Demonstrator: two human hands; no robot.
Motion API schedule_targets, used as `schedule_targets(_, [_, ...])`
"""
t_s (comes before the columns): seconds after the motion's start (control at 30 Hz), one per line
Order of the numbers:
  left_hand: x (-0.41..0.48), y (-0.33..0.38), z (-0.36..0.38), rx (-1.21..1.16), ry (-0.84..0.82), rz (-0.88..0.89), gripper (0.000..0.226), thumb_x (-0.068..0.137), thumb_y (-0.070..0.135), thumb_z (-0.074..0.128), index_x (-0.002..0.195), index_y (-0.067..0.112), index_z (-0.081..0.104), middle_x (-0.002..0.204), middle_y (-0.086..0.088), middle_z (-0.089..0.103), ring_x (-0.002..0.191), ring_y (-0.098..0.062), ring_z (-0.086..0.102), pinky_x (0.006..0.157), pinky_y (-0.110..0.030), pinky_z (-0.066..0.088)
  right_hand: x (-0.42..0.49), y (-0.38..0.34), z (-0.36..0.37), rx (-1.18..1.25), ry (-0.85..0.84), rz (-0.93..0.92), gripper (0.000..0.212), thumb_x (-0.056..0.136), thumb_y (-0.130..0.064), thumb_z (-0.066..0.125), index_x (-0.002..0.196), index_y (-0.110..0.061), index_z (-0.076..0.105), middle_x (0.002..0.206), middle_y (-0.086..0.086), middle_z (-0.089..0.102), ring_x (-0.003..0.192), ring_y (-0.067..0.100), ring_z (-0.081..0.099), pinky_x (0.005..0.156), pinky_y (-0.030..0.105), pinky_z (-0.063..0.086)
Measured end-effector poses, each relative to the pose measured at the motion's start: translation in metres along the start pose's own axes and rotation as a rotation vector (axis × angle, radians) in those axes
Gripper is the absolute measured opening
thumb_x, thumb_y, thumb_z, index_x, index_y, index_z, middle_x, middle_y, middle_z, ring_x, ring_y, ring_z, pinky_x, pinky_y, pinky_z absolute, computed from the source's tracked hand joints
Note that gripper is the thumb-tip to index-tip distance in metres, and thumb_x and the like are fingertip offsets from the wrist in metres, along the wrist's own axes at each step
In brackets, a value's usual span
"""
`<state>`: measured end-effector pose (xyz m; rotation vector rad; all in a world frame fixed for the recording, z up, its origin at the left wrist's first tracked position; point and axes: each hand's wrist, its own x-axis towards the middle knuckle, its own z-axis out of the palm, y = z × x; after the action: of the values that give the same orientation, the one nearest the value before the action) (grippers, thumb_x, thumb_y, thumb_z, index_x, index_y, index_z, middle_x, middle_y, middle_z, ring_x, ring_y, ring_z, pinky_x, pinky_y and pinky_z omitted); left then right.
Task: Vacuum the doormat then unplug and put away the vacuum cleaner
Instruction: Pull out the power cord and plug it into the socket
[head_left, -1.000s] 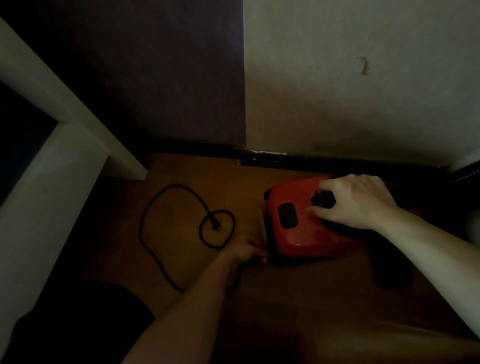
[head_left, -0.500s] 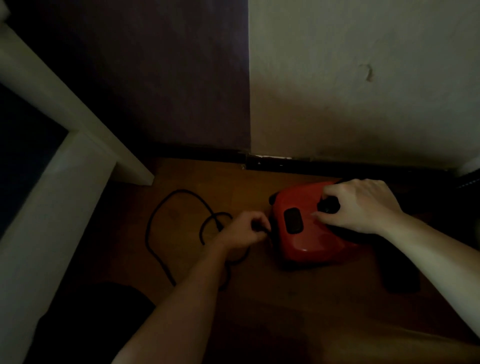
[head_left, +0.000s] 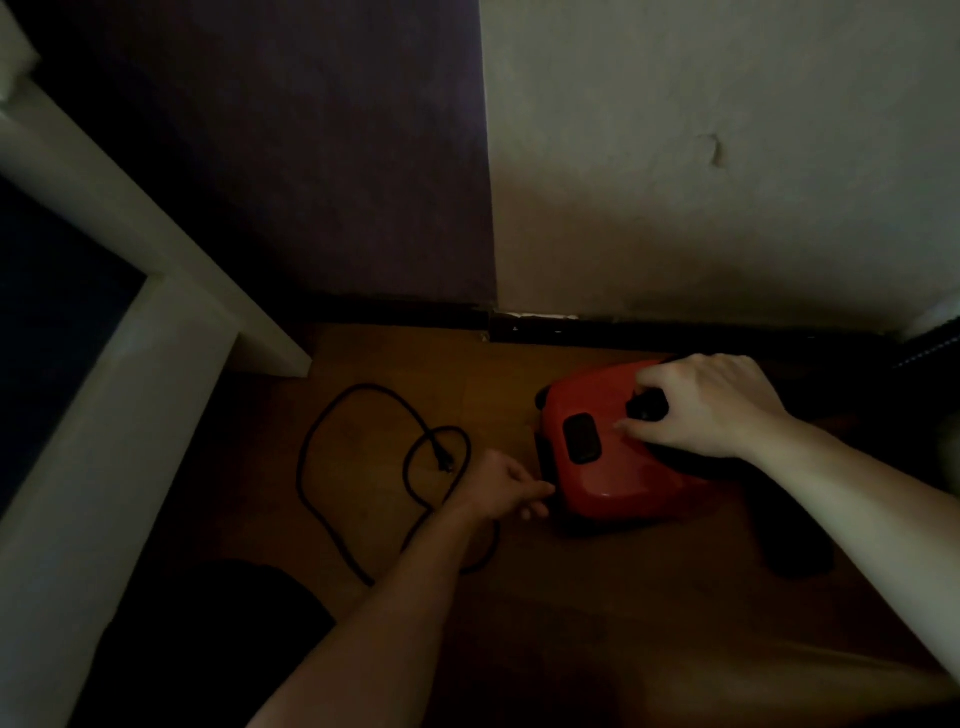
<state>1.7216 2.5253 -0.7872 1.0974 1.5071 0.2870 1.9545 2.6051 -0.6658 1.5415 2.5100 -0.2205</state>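
The red vacuum cleaner sits on the wooden floor close to the wall. My right hand lies on its top, fingers curled round the black handle. At the cleaner's lower left side, my left hand pinches the black power cord. The cord lies in loose loops on the floor to the left, and its plug rests free inside one loop. Part of the cord runs under my left forearm.
A white frame slants across the left side. A black skirting board runs along the dark purple and white walls. A dark object lies on the floor right of the cleaner. My dark-clothed knee is at lower left.
My left hand rose along the cleaner's left side, then dropped back toward its lower corner. The cord loops shifted slightly. My right hand stayed on the handle.
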Motion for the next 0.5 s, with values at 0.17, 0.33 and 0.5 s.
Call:
schedule_targets(0.17, [0.002, -0.018, 0.009, -0.067, -0.043, -0.062, 0.023, 0.088, 0.028, 0.074, 0.075, 0.010, 0.074, 0.073, 0.003, 0.075, 0.052, 0.001, 0.061, 0.072, -0.024, 0.048, -0.001, -0.001, -0.001, 0.001, -0.005, -0.006, 0.053, 0.084, -0.082, 0.049, 0.113, -0.040, 0.065, 0.091, -0.011, 0.068, 0.092, 0.016, 0.067, 0.068, 0.031, 0.039])
schedule_targets(0.33, [0.009, -0.031, 0.021, -0.018, -0.061, -0.105, 0.020, 0.092, 0.028, 0.069, 0.076, 0.017, 0.072, 0.080, 0.003, 0.076, 0.063, -0.002, 0.064, 0.073, -0.023, 0.051, 0.000, 0.001, 0.002, 0.014, -0.002, -0.009, 0.054, 0.083, -0.083, 0.049, 0.111, -0.040, 0.065, 0.085, -0.013, 0.061, 0.091, 0.016, 0.067, 0.068, 0.031, 0.040])
schedule_targets(0.5, [0.019, -0.050, 0.038, -0.127, 0.069, -0.217, 0.015, 0.100, 0.014, 0.055, 0.103, 0.003, 0.065, 0.075, 0.002, 0.064, 0.047, 0.002, 0.056, 0.047, -0.011, 0.045, 0.000, 0.001, 0.004, 0.024, 0.004, -0.004, 0.054, 0.083, -0.084, 0.049, 0.113, -0.042, 0.064, 0.087, -0.013, 0.063, 0.092, 0.016, 0.067, 0.069, 0.031, 0.039])
